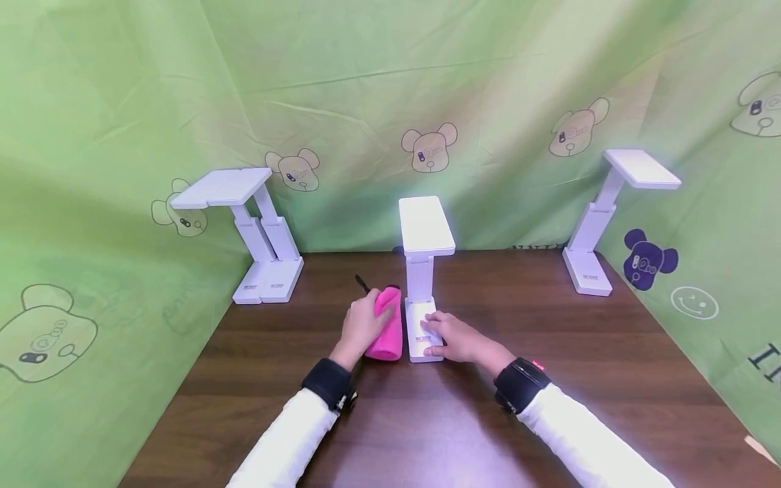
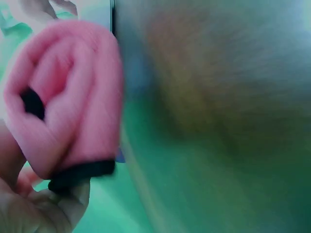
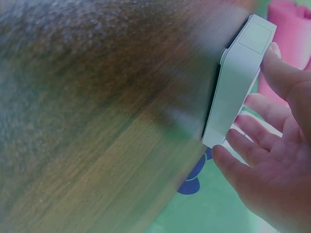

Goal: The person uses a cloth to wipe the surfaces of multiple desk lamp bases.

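Observation:
A rolled pink cloth (image 1: pixel 390 333) with black trim lies at the centre of the table, left of a white desk lamp. My left hand (image 1: pixel 361 324) grips it from the left, and a black strap (image 1: pixel 363 283) sticks out past the knuckles. In the left wrist view, the soft end of the roll (image 2: pixel 97 97) shows its folded layers. The middle desk lamp (image 1: pixel 419 271) stands upright with its flat head lit. On the right side of its base (image 3: pixel 235 92), my right hand (image 1: pixel 460 337) rests with fingers spread, thumb toward the front end.
Two white lamps (image 1: pixel 268 279) stand side by side at the back left of the brown table (image 1: pixel 518 434). Another lamp (image 1: pixel 588 271) is at the back right. A green bear-print curtain (image 1: pixel 366 81) hangs behind and along both sides.

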{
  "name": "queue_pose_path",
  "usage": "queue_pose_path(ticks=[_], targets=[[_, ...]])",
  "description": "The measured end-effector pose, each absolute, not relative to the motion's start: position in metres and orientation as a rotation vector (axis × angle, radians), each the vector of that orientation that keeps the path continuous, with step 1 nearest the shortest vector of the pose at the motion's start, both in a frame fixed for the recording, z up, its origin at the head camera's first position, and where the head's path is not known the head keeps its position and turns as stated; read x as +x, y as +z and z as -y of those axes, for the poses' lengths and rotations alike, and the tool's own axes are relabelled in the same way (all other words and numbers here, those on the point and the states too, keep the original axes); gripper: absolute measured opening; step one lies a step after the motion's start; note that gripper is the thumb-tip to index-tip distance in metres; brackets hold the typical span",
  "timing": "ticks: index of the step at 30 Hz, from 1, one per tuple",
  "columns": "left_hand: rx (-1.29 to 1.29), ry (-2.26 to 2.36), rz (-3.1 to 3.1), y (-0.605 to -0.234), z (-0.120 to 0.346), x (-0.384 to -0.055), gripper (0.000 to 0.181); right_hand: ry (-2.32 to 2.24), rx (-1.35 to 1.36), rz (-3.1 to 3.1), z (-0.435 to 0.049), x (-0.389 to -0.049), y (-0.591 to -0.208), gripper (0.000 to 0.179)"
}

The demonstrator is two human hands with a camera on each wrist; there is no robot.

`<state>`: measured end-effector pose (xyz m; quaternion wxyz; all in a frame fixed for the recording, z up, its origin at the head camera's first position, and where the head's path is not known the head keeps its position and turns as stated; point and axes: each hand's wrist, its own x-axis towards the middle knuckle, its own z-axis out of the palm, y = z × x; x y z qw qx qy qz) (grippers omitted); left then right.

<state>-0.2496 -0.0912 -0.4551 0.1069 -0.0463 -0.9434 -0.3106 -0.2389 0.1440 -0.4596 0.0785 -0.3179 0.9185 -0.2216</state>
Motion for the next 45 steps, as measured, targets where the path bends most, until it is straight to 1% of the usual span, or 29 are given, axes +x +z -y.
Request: queue_pose_path(ticks=[3, 6, 10, 14, 21, 30, 34, 36, 39, 42, 45], targets=[[-0.116, -0.848, 2.806, -0.456, 0.084, -0.264, 0.035, -0.654, -0.969, -2.746, -0.143, -0.24, -0.46, 0.067], [-0.1, -0.81, 2.851, -0.458, 0.078, -0.272, 0.034, -0.647, -0.971, -2.741, -0.142, -0.241, -0.462, 0.067], [-0.095, -0.829, 2.908, -0.461, 0.074, -0.275, 0.033, -0.647, -0.971, -2.744, -0.142, -0.24, -0.463, 0.067], [-0.169, -0.837, 2.946, -0.459, 0.073, -0.273, 0.036, -0.643, -0.995, -2.758, -0.144, -0.24, -0.462, 0.066], [-0.382, -0.86, 3.001, -0.457, 0.077, -0.254, 0.034, -0.66, -1.011, -2.768, -0.147, -0.239, -0.46, 0.065], [-0.559, -0.958, 3.004, -0.462, 0.088, -0.217, 0.032, -0.665, -1.029, -2.758, -0.146, -0.239, -0.461, 0.062], [-0.658, -0.972, 3.013, -0.459, 0.093, -0.205, 0.033, -0.668, -1.02, -2.763, -0.147, -0.24, -0.463, 0.062], [-0.667, -0.982, 3.005, -0.455, 0.097, -0.203, 0.035, -0.678, -1.017, -2.762, -0.148, -0.241, -0.464, 0.062], [-0.562, -1.041, 2.945, -0.447, 0.101, -0.205, 0.038, -0.669, -1.054, -2.771, -0.148, -0.241, -0.464, 0.062], [-0.339, -1.108, 2.843, -0.443, 0.103, -0.216, 0.04, -0.653, -1.063, -2.778, -0.147, -0.241, -0.465, 0.063], [-0.135, -1.125, 2.766, -0.446, 0.099, -0.234, 0.042, -0.648, -1.042, -2.777, -0.147, -0.241, -0.465, 0.064]])
